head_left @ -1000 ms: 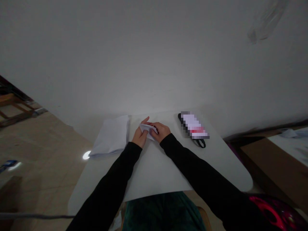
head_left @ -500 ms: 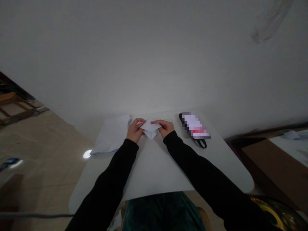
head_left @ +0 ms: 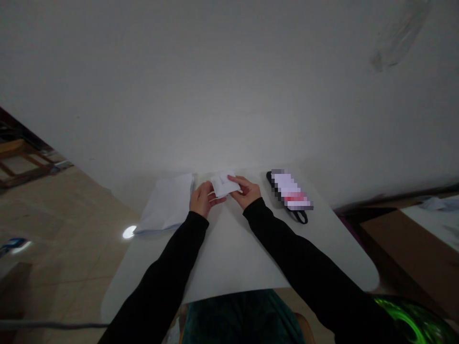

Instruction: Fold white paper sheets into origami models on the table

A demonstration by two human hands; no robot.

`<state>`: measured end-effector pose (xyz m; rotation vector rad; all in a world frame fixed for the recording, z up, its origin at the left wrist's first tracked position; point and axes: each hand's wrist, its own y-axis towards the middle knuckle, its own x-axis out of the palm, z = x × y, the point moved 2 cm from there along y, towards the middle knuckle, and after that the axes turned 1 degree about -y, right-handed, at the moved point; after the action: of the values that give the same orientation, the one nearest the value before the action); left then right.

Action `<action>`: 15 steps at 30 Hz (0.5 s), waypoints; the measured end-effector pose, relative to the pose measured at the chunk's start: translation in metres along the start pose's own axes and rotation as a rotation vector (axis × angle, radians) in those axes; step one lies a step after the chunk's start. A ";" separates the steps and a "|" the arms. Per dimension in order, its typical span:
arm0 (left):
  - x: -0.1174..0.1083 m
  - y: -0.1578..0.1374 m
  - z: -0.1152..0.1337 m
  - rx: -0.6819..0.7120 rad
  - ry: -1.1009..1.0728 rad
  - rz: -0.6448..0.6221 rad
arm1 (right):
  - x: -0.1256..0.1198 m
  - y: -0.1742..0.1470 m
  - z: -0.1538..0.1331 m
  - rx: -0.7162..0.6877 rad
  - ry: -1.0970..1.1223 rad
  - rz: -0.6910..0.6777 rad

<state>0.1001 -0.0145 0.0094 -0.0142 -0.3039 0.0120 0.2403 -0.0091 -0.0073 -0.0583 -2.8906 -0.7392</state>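
The two forearms are stretched forward from the near side, sleeved in black, and are angled inward so that the hands are brought close together over the white table [head_left: 234, 260]. The right hand [head_left: 250, 192] is turned in toward the left, its fingers bent; the folded paper [head_left: 224, 184] is pinched by them at its right side, with one fingertip laid on the upper face and others tucked at the edge beneath. The left hand [head_left: 201, 199] is held at the paper's left side, its fingers partly curled and reaching under the near edge; whether the paper is gripped by them cannot be told. The paper is thus held between the two sets of fingers, its creased face turned up. Its near edge is slanted, the end by the right fingers lying farther from the body than the end by the left; the outline looks almost square, so a long axis cannot be made out with confidence. A paper stack [head_left: 164, 203] is seen just left of the left fingers, and a phone [head_left: 291, 189], blurred by pixels, lies to the right of the right fingers.
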 end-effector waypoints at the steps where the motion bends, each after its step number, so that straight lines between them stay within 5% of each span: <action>1: 0.001 0.000 0.000 0.038 0.032 -0.005 | 0.000 -0.001 0.000 -0.006 -0.016 -0.015; 8: -0.004 0.001 -0.002 0.267 0.220 0.028 | 0.002 -0.002 -0.004 0.043 0.002 0.029; 11: -0.002 0.001 0.000 0.322 0.251 -0.035 | -0.002 0.002 -0.008 0.132 0.040 0.167; 15: 0.001 -0.001 0.000 0.315 0.326 -0.136 | -0.007 0.006 -0.012 0.198 -0.039 0.155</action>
<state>0.1010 -0.0154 0.0094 0.3142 0.0263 -0.0771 0.2497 -0.0097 0.0044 -0.2716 -2.9378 -0.4284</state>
